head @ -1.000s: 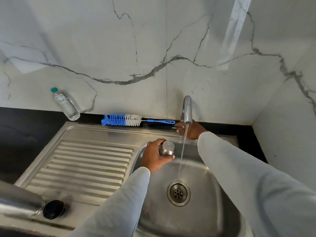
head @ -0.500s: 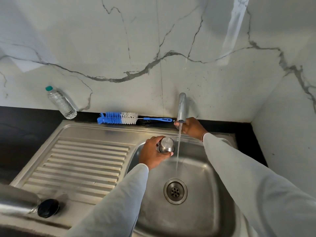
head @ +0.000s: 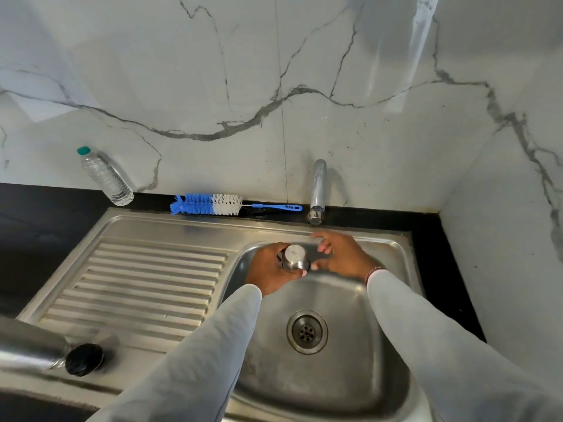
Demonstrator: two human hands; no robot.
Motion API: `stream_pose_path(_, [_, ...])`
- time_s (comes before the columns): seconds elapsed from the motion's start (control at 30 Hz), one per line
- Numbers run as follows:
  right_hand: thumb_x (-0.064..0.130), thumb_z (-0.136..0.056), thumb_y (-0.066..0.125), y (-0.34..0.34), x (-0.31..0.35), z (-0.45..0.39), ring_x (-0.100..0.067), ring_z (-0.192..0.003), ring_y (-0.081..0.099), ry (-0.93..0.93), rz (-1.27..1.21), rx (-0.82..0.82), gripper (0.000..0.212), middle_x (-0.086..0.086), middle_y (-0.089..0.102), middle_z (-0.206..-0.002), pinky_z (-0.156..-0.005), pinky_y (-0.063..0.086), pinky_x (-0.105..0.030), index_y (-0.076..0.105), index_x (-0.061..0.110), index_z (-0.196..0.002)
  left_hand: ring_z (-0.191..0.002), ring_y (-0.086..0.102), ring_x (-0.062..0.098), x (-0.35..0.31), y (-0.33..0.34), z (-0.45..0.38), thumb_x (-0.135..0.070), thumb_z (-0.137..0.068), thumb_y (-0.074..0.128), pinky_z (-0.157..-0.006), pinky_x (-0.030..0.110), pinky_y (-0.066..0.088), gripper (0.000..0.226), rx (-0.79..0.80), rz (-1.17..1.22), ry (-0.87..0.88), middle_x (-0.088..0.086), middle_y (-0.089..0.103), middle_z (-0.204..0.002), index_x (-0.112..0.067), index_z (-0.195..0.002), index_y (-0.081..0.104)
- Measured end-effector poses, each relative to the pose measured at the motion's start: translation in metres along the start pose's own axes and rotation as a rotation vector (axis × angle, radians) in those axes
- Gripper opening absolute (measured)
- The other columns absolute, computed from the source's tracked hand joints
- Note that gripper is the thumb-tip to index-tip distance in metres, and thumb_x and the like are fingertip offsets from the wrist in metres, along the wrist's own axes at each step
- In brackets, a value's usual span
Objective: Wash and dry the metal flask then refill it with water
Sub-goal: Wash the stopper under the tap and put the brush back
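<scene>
Here the small metal cup-shaped piece (head: 295, 257), most likely the flask's cap, is gripped in the curled fingers of the left hand (head: 271, 271) over the sink basin (head: 359, 303), its flat round end turned up toward the camera. The right hand (head: 341, 257) is held just beside it with fingers loosely spread and nothing gripped; its fingertips (head: 323, 248) are close to the cap, and whether they touch it cannot be told. The flask body (head: 29, 345) is left lying on its side well away from both hands, at the near left corner of the draining board (head: 146, 281), with a black round stopper (head: 84, 359) touching or just beside its mouth.

A slip is judged the main risk: smooth wet steel is held only at the fingertips, and if the grip is loosened the cap could be dropped into the basin toward the drain (head: 307, 331). The flask, being round and on its side, could be rolled off the ribbed board if it is knocked by a sleeve.

The cap is brushed steel, short and cylindrical. The sink is dull stainless, the board ridged in parallel ribs. Beyond the fingers a bottle brush (head: 210, 204) with blue and white bristles and a thin blue handle is laid along the dark counter edge, beside the chrome tap (head: 317, 190), from which no water is seen. A ridged clear plastic bottle (head: 105, 178) with a green cap is leaned at the marble wall.
</scene>
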State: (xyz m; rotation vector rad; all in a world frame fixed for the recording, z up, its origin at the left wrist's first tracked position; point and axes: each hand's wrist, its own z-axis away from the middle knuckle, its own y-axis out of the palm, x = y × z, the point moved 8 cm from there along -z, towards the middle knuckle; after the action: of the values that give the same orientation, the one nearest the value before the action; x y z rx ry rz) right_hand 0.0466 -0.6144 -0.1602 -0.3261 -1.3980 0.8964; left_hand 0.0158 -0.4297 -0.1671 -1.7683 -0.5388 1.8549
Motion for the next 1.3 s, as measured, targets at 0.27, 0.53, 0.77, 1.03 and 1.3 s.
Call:
stream_pose_path(0.27, [0.04,-0.069,0.09,0.026,0.049,0.053,-0.016,-0.121,0.055,-0.285,0.117,-0.132,0.088,-0.001,0.057,-0.138,-0.104,0.05,-0.038,0.049,0.021,-0.146,-0.087,0.073,0.016,-0.01,0.0,0.025,-0.048,-0.051,0.094,-0.084,0.044,0.061,0.059,0.054,0.15,0.028,-0.007,0.078,-0.091,-0.025,-0.103,0.077])
stream_pose_path(0.53, [0.026,-0.074,0.088,0.041,0.048,0.083,-0.021,-0.113,0.058,-0.121,0.042,-0.305,0.068,-0.003,0.058,-0.128,-0.09,0.044,-0.024,0.051,0.023,-0.13,-0.105,0.068,0.015,0.014,-0.042,0.065,-0.035,-0.076,0.09,-0.088,0.024,0.054,0.062,0.028,0.074,-0.133,-0.002,0.072,-0.121,-0.016,-0.131,0.068])
stream_pose_path(0.77, [0.029,-0.072,0.088,0.066,0.096,0.072,-0.022,-0.115,0.056,-0.145,0.047,-0.226,0.071,0.0,0.06,-0.126,-0.095,0.048,-0.031,0.047,0.032,-0.129,-0.108,0.07,0.029,0.047,-0.075,0.101,-0.021,-0.079,0.083,-0.094,0.035,0.055,0.044,-0.028,-0.236,-0.189,0.01,0.075,-0.116,-0.008,-0.12,0.073])
stream_pose_path(1.03, [0.019,-0.074,0.085,0.143,0.19,0.032,-0.023,-0.115,0.056,-0.267,0.065,-0.051,0.071,-0.005,0.059,-0.129,-0.09,0.037,-0.02,0.053,0.019,-0.137,-0.109,0.066,0.031,0.116,-0.146,0.143,-0.032,-0.076,0.077,-0.09,0.041,0.057,0.042,-0.113,-0.357,-0.324,0.009,0.071,-0.113,-0.014,-0.114,0.072])
stream_pose_path(1.3, [0.02,-0.074,0.081,0.243,0.257,-0.005,-0.032,-0.116,0.057,-0.313,0.147,0.057,0.063,-0.011,0.063,-0.124,-0.096,0.043,-0.035,0.057,0.017,-0.131,-0.129,0.048,0.03,0.172,-0.201,0.177,-0.027,-0.085,0.073,-0.103,0.041,0.045,0.045,-0.19,-0.35,-0.361,0.01,0.059,-0.13,-0.009,-0.125,0.062])
